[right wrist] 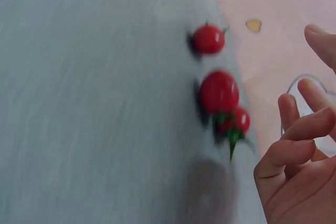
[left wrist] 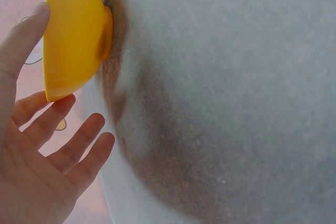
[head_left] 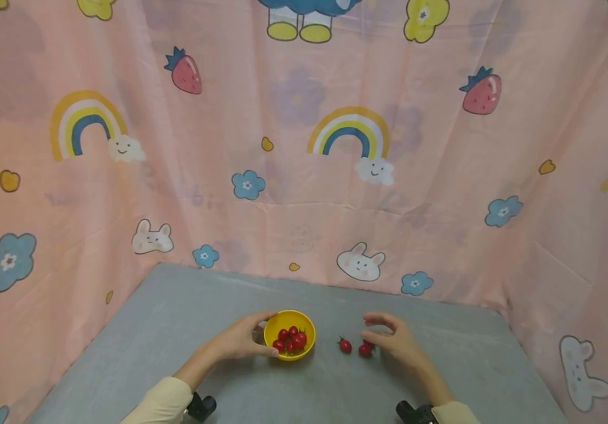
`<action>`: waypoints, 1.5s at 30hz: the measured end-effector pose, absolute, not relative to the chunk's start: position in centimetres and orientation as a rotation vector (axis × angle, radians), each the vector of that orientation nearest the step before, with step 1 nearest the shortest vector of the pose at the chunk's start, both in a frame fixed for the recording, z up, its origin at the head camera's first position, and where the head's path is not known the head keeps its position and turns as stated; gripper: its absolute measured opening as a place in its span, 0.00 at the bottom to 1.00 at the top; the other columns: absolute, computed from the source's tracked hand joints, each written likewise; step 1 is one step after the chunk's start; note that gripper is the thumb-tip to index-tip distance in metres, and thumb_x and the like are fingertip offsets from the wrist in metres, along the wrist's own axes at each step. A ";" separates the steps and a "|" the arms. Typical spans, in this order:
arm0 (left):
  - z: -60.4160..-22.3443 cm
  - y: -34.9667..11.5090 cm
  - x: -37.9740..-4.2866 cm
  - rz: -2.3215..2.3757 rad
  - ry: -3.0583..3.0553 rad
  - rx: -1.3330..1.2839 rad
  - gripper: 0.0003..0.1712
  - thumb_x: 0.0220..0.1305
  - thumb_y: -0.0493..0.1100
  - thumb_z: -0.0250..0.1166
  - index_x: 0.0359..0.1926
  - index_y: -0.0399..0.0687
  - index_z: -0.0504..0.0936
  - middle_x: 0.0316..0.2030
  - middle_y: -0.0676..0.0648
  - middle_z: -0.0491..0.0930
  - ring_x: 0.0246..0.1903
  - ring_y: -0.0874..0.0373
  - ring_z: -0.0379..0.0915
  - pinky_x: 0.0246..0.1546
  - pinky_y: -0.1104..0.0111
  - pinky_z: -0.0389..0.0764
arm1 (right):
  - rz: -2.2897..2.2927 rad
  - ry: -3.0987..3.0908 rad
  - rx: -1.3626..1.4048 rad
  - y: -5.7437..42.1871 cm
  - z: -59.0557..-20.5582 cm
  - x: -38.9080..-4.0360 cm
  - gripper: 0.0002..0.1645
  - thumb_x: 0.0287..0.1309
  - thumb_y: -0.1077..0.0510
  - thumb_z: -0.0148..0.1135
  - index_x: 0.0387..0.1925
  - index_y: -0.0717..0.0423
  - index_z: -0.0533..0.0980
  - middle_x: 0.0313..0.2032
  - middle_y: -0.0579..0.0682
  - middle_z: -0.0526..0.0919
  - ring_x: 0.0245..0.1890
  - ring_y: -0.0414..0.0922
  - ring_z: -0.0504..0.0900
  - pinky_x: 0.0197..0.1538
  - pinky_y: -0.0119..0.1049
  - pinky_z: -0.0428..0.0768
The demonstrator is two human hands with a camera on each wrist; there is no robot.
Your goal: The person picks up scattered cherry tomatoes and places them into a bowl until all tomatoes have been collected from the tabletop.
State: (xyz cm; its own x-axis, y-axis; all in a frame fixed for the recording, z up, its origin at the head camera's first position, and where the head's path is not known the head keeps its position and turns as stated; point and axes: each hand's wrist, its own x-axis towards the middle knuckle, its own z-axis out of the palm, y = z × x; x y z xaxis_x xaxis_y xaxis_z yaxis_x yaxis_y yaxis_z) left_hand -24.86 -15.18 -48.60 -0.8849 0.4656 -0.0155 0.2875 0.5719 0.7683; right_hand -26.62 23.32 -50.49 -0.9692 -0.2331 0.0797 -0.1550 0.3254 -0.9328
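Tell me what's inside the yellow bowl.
A cluster of small red tomatoes lies inside the yellow bowl, which the left hand holds at one side. The tomatoes cover part of the bottom, so whether more lie beneath cannot be seen.

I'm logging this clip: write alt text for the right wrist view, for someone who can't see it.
Three red tomatoes lie on a gray table, two of them close together. The right hand, holding nothing, is at the right edge, in front of a pink patterned cloth.

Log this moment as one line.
left hand: holds bowl | bowl: tomatoes inside | right hand: empty, near three loose tomatoes on table
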 end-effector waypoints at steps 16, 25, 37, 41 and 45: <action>-48.9 -15.6 -25.0 1.189 2.607 0.627 0.47 0.57 0.52 0.79 0.73 0.41 0.68 0.66 0.42 0.72 0.53 0.47 0.76 0.54 0.51 0.79 | -1.536 2.648 -0.307 25.6 -51.5 -26.4 0.33 0.58 0.53 0.75 0.62 0.62 0.76 0.55 0.58 0.81 0.58 0.57 0.75 0.63 0.68 0.66; -48.4 -15.3 -24.9 1.187 2.595 0.647 0.48 0.57 0.52 0.78 0.73 0.40 0.68 0.66 0.41 0.72 0.53 0.46 0.76 0.55 0.50 0.79 | -1.549 2.671 -0.431 25.8 -51.6 -26.9 0.28 0.58 0.57 0.75 0.57 0.64 0.78 0.51 0.59 0.83 0.53 0.56 0.80 0.60 0.66 0.70; -48.4 -15.5 -25.1 1.179 2.615 0.653 0.48 0.57 0.51 0.79 0.73 0.40 0.68 0.65 0.41 0.72 0.52 0.46 0.75 0.54 0.49 0.79 | -1.499 2.642 -0.480 25.8 -51.1 -26.7 0.30 0.56 0.55 0.77 0.58 0.61 0.79 0.49 0.55 0.84 0.56 0.57 0.77 0.58 0.69 0.70; -48.5 -15.5 -25.1 1.168 2.616 0.649 0.48 0.57 0.52 0.79 0.73 0.40 0.68 0.66 0.42 0.72 0.53 0.47 0.75 0.55 0.50 0.78 | -1.478 2.632 -0.529 25.9 -51.0 -26.7 0.30 0.56 0.56 0.77 0.59 0.63 0.78 0.50 0.58 0.84 0.56 0.59 0.77 0.57 0.68 0.71; -48.6 -15.5 -25.0 1.154 2.611 0.651 0.48 0.57 0.53 0.78 0.73 0.41 0.68 0.66 0.43 0.72 0.53 0.48 0.75 0.55 0.52 0.78 | -1.473 2.581 -0.603 26.4 -51.1 -27.1 0.31 0.57 0.59 0.75 0.60 0.65 0.76 0.52 0.61 0.83 0.55 0.60 0.76 0.52 0.62 0.73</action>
